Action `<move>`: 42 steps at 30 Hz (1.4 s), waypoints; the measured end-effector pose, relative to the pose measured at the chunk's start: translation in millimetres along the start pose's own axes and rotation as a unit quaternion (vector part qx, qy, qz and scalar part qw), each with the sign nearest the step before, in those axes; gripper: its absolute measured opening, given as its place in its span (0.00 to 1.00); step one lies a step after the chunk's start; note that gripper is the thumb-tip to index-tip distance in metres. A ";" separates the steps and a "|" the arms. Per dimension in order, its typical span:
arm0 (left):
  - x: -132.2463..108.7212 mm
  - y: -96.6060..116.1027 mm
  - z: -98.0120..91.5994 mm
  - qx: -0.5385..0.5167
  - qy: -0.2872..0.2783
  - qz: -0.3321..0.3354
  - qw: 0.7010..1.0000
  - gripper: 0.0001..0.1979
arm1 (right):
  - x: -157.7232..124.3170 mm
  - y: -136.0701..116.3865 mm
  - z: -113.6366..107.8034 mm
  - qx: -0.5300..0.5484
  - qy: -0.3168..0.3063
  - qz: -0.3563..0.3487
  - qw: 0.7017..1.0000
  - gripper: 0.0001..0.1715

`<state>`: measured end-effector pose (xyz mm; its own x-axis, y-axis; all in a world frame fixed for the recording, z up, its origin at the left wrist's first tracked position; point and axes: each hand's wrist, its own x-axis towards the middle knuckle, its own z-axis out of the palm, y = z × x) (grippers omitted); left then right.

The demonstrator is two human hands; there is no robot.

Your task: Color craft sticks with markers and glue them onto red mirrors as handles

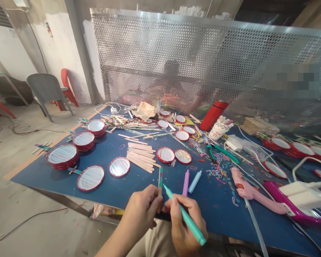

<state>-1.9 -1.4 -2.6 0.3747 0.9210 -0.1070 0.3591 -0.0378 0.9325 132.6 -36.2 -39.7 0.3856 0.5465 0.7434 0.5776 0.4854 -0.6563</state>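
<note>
My left hand (142, 207) pinches a wooden craft stick (160, 178) upright near the table's front edge. Its upper part is coloured green with a dark purple band, while the lower wood is bare. My right hand (187, 223) is closed round a teal marker (188, 222), whose tip points up and left, close beside the stick; I cannot tell whether they touch. Just beyond my right hand lie a purple marker (186, 182) and a light blue marker (195, 182). A row of plain craft sticks (141, 156) lies ahead of my left hand.
Stacks of red-rimmed discs (62, 156) stand on the blue table (117, 194) at left. Rubber bands (220, 167), green-handled pliers (226, 153) and a pink glue gun (256, 194) lie at right. A red flask (213, 115) leans before the perforated metal panel (139, 53).
</note>
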 end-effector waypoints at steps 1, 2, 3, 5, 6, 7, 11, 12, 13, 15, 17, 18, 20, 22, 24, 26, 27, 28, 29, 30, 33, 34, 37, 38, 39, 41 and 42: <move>0.0 0.0 -0.1 -0.001 -0.001 0.001 1.000 0.12 | 0.0 -0.3 0.6 0.001 0.013 0.008 1.000 0.04; -0.1 0.3 -0.2 -0.004 -0.003 0.000 1.000 0.11 | 0.0 -0.8 1.1 0.005 0.016 0.008 1.000 0.04; -0.2 0.8 -0.4 -0.007 -0.005 -0.001 1.000 0.11 | 0.1 -1.3 1.4 0.007 0.009 0.000 1.000 0.04; -0.2 1.9 -0.6 -0.009 -0.005 -0.008 1.000 0.11 | 0.4 -2.1 1.3 0.004 -0.009 -0.011 1.000 0.04; -0.1 2.4 -0.7 -0.008 -0.005 -0.011 1.000 0.11 | 0.6 -2.2 1.0 0.005 -0.017 -0.007 1.000 0.04; -0.1 2.7 -0.8 -0.006 -0.003 -0.013 1.000 0.11 | 0.8 -2.0 0.7 0.012 -0.013 -0.002 1.000 0.04; 0.1 2.5 -0.8 -0.014 -0.006 -0.014 1.000 0.11 | 1.5 -0.6 -0.5 0.022 -0.007 -0.020 1.000 0.04; 0.0 2.3 -0.8 -0.018 -0.007 -0.013 1.000 0.11 | 1.7 -0.7 -0.7 0.015 -0.015 -0.029 0.999 0.04; 0.0 2.3 -0.8 -0.019 -0.007 -0.010 1.000 0.11 | 1.9 -1.1 -0.8 0.009 -0.023 -0.029 0.999 0.04; 0.0 2.6 -0.8 -0.014 -0.006 -0.004 1.000 0.11 | 2.2 -2.2 -0.7 0.012 -0.019 -0.010 1.000 0.04; -0.1 3.1 -0.8 -0.012 -0.007 -0.008 1.000 0.12 | 1.6 -2.7 -0.6 0.028 0.000 0.005 1.000 0.04; -0.1 3.3 -0.8 -0.015 -0.009 -0.012 1.000 0.12 | 1.1 -2.2 -0.7 0.036 0.001 0.004 0.999 0.05; -0.1 3.4 -0.8 -0.021 -0.008 -0.017 1.000 0.12 | -0.4 0.2 -1.2 0.042 -0.017 -0.011 0.999 0.05; 0.0 3.3 -0.7 -0.020 -0.005 -0.013 1.000 0.12 | -1.6 3.0 -1.6 0.039 -0.039 -0.017 0.998 0.05; 0.3 3.2 -0.6 -0.017 -0.004 -0.008 1.000 0.13 | -2.3 4.5 -1.5 0.038 -0.039 -0.009 0.998 0.05; 0.3 3.6 -0.7 -0.018 -0.007 -0.010 1.000 0.13 | -3.1 5.1 -0.9 0.040 -0.018 0.006 0.999 0.05; 0.2 3.9 -0.8 -0.019 -0.008 -0.011 1.000 0.13 | -3.9 5.4 -0.7 0.039 -0.004 0.009 0.999 0.05; 0.1 4.4 -0.9 -0.019 -0.009 -0.011 1.000 0.12 | -4.8 5.9 -0.7 0.037 0.005 0.010 0.999 0.05; -0.1 4.9 -1.1 -0.018 -0.010 -0.012 1.000 0.12 | -6.0 6.6 -0.8 0.035 0.007 0.007 0.999 0.04; -0.2 5.4 -1.2 -0.017 -0.010 -0.012 1.000 0.12 | -7.0 7.4 -1.1 0.034 0.003 0.003 0.999 0.05; -0.2 6.0 -1.3 -0.013 -0.007 -0.003 1.000 0.13 | -7.2 7.5 -0.9 0.034 -0.025 -0.002 0.999 0.06; 0.0 5.7 -1.2 -0.014 -0.006 -0.001 1.000 0.13 | -5.9 6.1 -0.3 0.032 -0.024 0.002 0.999 0.05; 0.6 4.0 -0.5 -0.022 -0.001 -0.008 1.000 0.12 | -0.3 -0.6 2.8 0.033 0.008 0.018 0.999 0.03; 0.7 3.3 -0.4 -0.027 -0.001 -0.015 1.000 0.12 | 1.2 -2.5 3.6 0.039 0.019 0.020 0.999 0.04; 0.7 2.8 -0.3 -0.032 -0.001 -0.020 0.999 0.12 | 2.1 -3.8 4.1 0.046 0.023 0.020 0.999 0.04; 0.6 2.3 -0.5 -0.040 -0.001 -0.024 0.999 0.13 | 2.4 -4.2 4.1 0.042 0.017 0.008 0.999 0.04; 0.4 2.3 -0.7 -0.043 -0.001 -0.022 0.999 0.13 | 2.1 -3.7 3.7 0.034 0.006 -0.002 0.999 0.04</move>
<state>-1.5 -0.8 -0.3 0.3614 0.9204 -0.1490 0.3004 0.0363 0.9531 128.6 -34.4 -36.1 0.3931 0.5362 0.7470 0.5287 0.5328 -0.6607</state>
